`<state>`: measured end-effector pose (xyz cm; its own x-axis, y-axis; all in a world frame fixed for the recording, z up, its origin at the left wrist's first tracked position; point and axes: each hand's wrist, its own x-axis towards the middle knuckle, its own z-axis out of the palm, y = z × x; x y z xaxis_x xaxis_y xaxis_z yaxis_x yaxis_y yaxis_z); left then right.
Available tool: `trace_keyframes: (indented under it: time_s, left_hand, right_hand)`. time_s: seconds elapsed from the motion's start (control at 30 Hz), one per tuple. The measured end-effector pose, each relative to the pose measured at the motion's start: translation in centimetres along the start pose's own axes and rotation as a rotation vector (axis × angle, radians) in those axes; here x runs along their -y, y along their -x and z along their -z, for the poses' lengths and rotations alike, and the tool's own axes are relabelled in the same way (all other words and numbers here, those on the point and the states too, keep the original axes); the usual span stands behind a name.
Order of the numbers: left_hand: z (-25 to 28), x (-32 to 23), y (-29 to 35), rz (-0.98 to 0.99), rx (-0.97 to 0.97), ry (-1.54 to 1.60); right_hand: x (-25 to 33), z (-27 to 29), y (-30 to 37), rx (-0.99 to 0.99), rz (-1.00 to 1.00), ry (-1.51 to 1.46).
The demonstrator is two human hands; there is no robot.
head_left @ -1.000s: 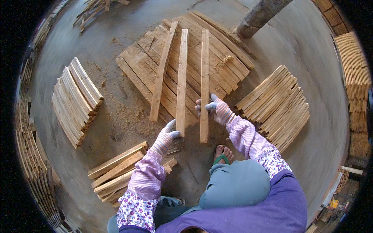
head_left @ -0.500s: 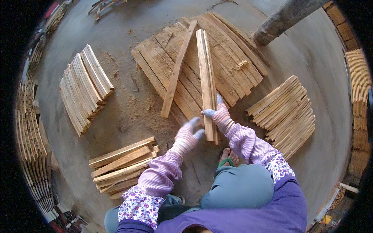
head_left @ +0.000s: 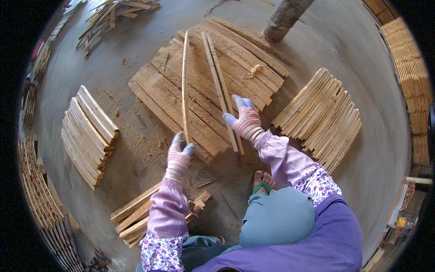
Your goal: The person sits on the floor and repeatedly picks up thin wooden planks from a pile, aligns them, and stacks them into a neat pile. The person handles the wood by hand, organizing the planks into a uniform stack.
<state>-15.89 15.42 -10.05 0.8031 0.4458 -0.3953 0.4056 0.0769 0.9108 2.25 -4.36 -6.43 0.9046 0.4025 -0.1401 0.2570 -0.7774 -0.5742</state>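
My left hand [head_left: 178, 156], in a striped glove, pinches the near end of a long wooden strip [head_left: 185, 81]. That strip stands on its narrow edge across a low platform of planks [head_left: 158, 86]. Two more strips [head_left: 220, 90] lie side by side on the platform, their near ends jutting past its front edge. Just right of them is my right hand [head_left: 246, 121], gloved alike, thumb and fingers spread. Its thumb is close to the pair; whether it touches them I cannot tell.
Stacked strips stand at the left [head_left: 88, 136] and right [head_left: 319, 118]. A smaller pile [head_left: 136, 217] lies beside my left forearm. A round post [head_left: 285, 20] rises behind the platform, and loose sticks [head_left: 111, 18] are heaped at the far left. Sawdust covers the floor near the platform.
My left hand has moved left and taken the single strip, now turned onto its edge. My right hand has let go of the pair, which now rests lower on the platform.
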Motion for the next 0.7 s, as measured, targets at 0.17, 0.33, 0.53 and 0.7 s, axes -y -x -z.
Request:
trace_keyframes:
  time_s: [0.17,0.33,0.53,0.7]
  left_hand:
    - [-11.0,-0.9,6.3,-0.161,0.073,0.015]
    - [-16.0,-2.3,10.2,-0.096,0.349,-0.156]
    - [-15.6,-2.8,5.8,-0.497,0.191,-1.056]
    - [-15.5,0.3,2.5,-0.476,0.197,-1.160]
  right_hand:
    - [1.4,0.3,3.4,0.130,0.054,-0.379]
    - [-6.1,3.2,7.5,-0.074,-0.137,-0.474]
    - [-23.4,9.3,15.8,-0.690,-0.411,-0.151]
    - [-40.8,16.0,22.7,-1.061,-0.995,0.300]
